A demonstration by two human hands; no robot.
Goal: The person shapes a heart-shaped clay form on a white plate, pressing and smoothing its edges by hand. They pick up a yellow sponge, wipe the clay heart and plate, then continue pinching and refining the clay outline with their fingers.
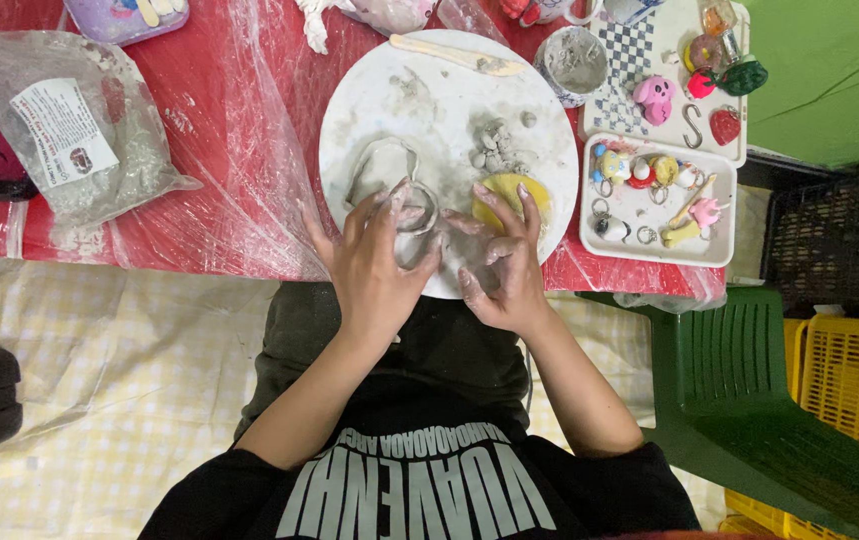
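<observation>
grey wet clay smears the round white board, which lies on a red table under crinkled clear plastic sheet; the board's near edge overhangs the table rim toward the person's lap. on the board, a thin coil of clay curls into a loop near the near edge. the left hand, clay-dusted, lies over the loop with fingers spread and curved, fingertips touching the coil, pinching rather than clenched. the right hand rests just beside it, fingers bent, tips on the board and against a flat yellow sponge; it presses loosely and grips nothing that can be made out. small lumps of grey clay scraps sit just beyond the sponge. a pale wooden modelling stick lies on the board's far edge, well apart from both hands.

right of the board, almost touching its rim, stands a white rectangular tray of glossy painted charms and metal rings; a clay-coated cup stands at the board's far right. left of the board, a clear plastic bag of grey clay slumps, with open red tabletop between it and the board. a green plastic chair stands close at the person's right.
</observation>
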